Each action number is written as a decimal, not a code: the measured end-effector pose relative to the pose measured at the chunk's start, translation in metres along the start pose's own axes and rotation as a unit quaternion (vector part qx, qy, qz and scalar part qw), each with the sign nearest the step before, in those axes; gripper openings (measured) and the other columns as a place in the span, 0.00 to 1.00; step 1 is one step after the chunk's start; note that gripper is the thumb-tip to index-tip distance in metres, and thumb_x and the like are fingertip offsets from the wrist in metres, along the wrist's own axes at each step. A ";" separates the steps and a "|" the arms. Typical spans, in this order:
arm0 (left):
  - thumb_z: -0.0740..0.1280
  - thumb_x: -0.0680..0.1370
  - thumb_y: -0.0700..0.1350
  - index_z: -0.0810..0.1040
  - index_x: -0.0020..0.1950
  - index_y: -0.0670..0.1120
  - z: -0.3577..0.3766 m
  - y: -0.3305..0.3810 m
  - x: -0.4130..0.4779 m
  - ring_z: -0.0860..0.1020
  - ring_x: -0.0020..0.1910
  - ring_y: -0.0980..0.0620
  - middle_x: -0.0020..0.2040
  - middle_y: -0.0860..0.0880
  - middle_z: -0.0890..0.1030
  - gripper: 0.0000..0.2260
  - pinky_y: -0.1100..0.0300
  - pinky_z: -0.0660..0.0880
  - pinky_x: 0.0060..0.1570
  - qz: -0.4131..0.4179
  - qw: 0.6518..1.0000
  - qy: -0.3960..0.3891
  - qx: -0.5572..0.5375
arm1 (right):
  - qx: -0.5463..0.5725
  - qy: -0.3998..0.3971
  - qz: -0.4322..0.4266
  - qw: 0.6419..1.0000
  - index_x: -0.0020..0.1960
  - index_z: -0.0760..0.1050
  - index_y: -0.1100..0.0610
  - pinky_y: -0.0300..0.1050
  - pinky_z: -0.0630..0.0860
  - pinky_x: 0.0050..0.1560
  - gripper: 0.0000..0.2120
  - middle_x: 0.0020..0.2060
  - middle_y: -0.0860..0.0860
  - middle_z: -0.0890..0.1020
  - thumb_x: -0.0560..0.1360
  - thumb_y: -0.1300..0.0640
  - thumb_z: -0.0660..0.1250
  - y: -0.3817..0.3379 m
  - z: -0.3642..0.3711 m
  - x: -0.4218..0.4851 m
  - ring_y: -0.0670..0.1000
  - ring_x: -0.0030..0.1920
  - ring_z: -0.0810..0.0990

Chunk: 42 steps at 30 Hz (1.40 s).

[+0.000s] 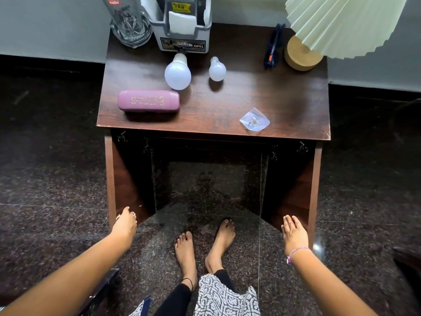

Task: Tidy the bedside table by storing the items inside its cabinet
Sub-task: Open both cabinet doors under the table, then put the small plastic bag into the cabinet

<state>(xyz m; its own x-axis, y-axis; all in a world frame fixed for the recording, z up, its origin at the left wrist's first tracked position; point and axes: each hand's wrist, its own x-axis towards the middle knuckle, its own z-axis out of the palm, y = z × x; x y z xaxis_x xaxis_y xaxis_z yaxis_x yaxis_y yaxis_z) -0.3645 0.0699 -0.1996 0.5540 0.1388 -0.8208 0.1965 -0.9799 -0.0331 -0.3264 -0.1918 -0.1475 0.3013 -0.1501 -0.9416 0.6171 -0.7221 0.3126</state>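
Bedside table [227,103]: dark wood top seen from above, standing against a grey wall on a dark speckled stone floor.
Cabinet doors: both swung wide open; the left door [129,179] and the right door [293,190] stand out toward the person, and the cabinet interior [209,179] between them is dark, its contents not discernible.
Left hand [124,224]: fingers extended, resting on the lower edge of the left door, holding nothing.
Right hand [294,231]: flat and spread against the lower edge of the right door, holding nothing; a pink beaded bracelet [296,253] circles the wrist.
Spectacle case [148,101]: mauve, lying lengthwise near the front left corner of the top.
Large bulb [177,73]: white, lying on its side behind the case, its base touching the organiser.
Small bulb [217,69]: white, lying just right of the large bulb, apart from it.
Adhesive hook [254,120]: clear plastic square with a metal hook, near the front edge toward the right corner.
Glass tumbler [128,21]: upright at the back left corner.
Desk organiser [181,26]: white, at the back edge beside the tumbler, holding papers.
Dark blue item [272,47]: slim, orange-marked, lying toward the back right; what it is cannot be told.
Lamp [300,54]: round wooden base at the back right corner under a pleated pale shade.
Bare feet [205,245]: on the floor in front of the open cabinet.
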 end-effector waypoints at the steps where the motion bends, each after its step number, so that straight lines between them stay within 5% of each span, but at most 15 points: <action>1: 0.45 0.82 0.36 0.52 0.74 0.38 0.000 -0.001 0.003 0.61 0.74 0.46 0.75 0.41 0.60 0.19 0.55 0.60 0.71 0.007 1.000 0.000 0.005 | 0.011 0.012 -0.005 1.000 0.76 0.40 0.63 0.53 0.39 0.76 0.29 0.76 0.60 0.42 0.82 0.49 0.44 -0.001 -0.002 -0.001 0.57 0.77 0.40; 5: 0.45 0.82 0.36 0.52 0.74 0.38 -0.010 0.002 -0.003 0.61 0.74 0.46 0.75 0.41 0.59 0.19 0.55 0.59 0.71 0.074 0.994 -0.001 0.083 | 0.115 0.079 -0.013 0.990 0.76 0.44 0.64 0.52 0.46 0.77 0.25 0.77 0.60 0.49 0.82 0.57 0.46 -0.010 -0.012 0.000 0.56 0.77 0.46; 8: 0.46 0.82 0.37 0.52 0.75 0.39 -0.015 -0.013 0.008 0.61 0.74 0.46 0.75 0.41 0.60 0.20 0.55 0.59 0.72 0.190 0.952 0.021 0.239 | 0.200 0.166 -0.035 0.965 0.74 0.53 0.63 0.51 0.56 0.74 0.23 0.72 0.60 0.62 0.80 0.61 0.50 -0.018 -0.030 0.003 0.58 0.74 0.57; 10: 0.51 0.82 0.40 0.63 0.71 0.41 -0.045 -0.033 0.026 0.67 0.69 0.44 0.70 0.40 0.68 0.17 0.52 0.65 0.68 0.190 0.958 0.028 0.213 | 0.251 0.223 -0.057 0.940 0.72 0.59 0.60 0.49 0.62 0.70 0.22 0.67 0.57 0.69 0.79 0.61 0.53 -0.022 -0.047 0.002 0.56 0.69 0.65; 12: 0.60 0.78 0.45 0.76 0.58 0.42 -0.101 -0.039 0.035 0.77 0.56 0.46 0.56 0.43 0.79 0.12 0.53 0.75 0.54 0.278 0.931 0.090 0.217 | 0.337 0.278 -0.067 0.897 0.70 0.64 0.57 0.46 0.68 0.65 0.19 0.64 0.53 0.72 0.79 0.59 0.54 -0.022 -0.067 -0.002 0.53 0.65 0.70; 15: 0.59 0.77 0.48 0.77 0.54 0.45 -0.162 -0.009 0.013 0.78 0.49 0.48 0.48 0.48 0.80 0.11 0.54 0.75 0.44 0.390 0.877 0.152 0.237 | 0.509 0.388 -0.031 0.767 0.66 0.69 0.52 0.40 0.74 0.56 0.16 0.60 0.47 0.74 0.80 0.56 0.55 -0.013 -0.098 -0.014 0.47 0.60 0.73; 19: 0.60 0.75 0.47 0.81 0.51 0.47 -0.190 0.041 0.003 0.80 0.41 0.51 0.43 0.51 0.82 0.12 0.58 0.78 0.35 0.421 0.864 0.253 0.108 | 0.664 0.505 0.025 0.550 0.53 0.75 0.54 0.39 0.73 0.49 0.08 0.47 0.46 0.75 0.78 0.61 0.58 0.014 -0.140 -0.026 0.45 0.48 0.76; 23: 0.64 0.75 0.42 0.79 0.57 0.44 -0.226 0.084 0.000 0.79 0.48 0.49 0.49 0.49 0.81 0.11 0.57 0.79 0.44 0.388 0.853 0.332 -0.111 | 0.701 0.562 0.071 0.434 0.48 0.74 0.55 0.31 0.69 0.46 0.08 0.45 0.46 0.73 0.76 0.65 0.59 0.054 -0.169 -0.026 0.42 0.44 0.74; 25: 0.63 0.77 0.42 0.77 0.60 0.44 -0.241 0.099 0.005 0.77 0.55 0.50 0.54 0.49 0.79 0.13 0.58 0.76 0.51 0.344 0.853 0.346 -0.185 | 0.708 0.567 0.085 0.412 0.50 0.74 0.56 0.34 0.71 0.49 0.07 0.47 0.47 0.73 0.77 0.65 0.59 0.073 -0.178 -0.021 0.45 0.47 0.74; 29: 0.61 0.78 0.41 0.72 0.67 0.43 -0.266 0.120 0.023 0.74 0.58 0.49 0.60 0.47 0.74 0.17 0.55 0.74 0.57 0.278 0.856 0.321 -0.295 | 0.728 0.528 0.106 0.424 0.57 0.74 0.57 0.34 0.72 0.49 0.09 0.53 0.50 0.73 0.78 0.61 0.61 0.102 -0.188 -0.004 0.47 0.49 0.75; 33: 0.61 0.78 0.39 0.69 0.70 0.41 -0.284 0.130 0.046 0.74 0.60 0.47 0.62 0.44 0.74 0.19 0.51 0.72 0.61 0.270 0.876 0.270 -0.296 | 0.798 0.443 0.088 0.401 0.60 0.72 0.57 0.44 0.78 0.51 0.13 0.37 0.48 0.79 0.77 0.57 0.65 0.111 -0.196 0.004 0.50 0.42 0.81; 39: 0.63 0.76 0.36 0.79 0.59 0.43 -0.289 0.137 0.057 0.78 0.54 0.49 0.54 0.45 0.81 0.13 0.53 0.75 0.57 0.292 0.875 0.248 -0.295 | 0.812 0.438 0.076 0.379 0.53 0.71 0.54 0.35 0.76 0.41 0.11 0.31 0.46 0.79 0.73 0.61 0.69 0.103 -0.201 0.007 0.47 0.36 0.83; 42: 0.65 0.75 0.36 0.81 0.54 0.44 -0.286 0.133 0.056 0.79 0.49 0.54 0.50 0.48 0.83 0.10 0.64 0.75 0.54 0.255 0.870 0.237 -0.348 | 0.828 0.433 0.079 0.347 0.51 0.73 0.53 0.33 0.76 0.39 0.09 0.32 0.46 0.80 0.73 0.63 0.68 0.102 -0.198 0.007 0.44 0.33 0.82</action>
<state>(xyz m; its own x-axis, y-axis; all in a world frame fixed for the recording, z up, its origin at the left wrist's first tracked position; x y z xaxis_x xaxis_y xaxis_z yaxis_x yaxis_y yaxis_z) -0.0764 -0.0116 -0.0867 0.9522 -0.0839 -0.2939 0.1776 -0.6307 0.7554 -0.1174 -0.1333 -0.0978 0.7847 -0.5339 -0.3149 -0.5052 -0.2565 -0.8240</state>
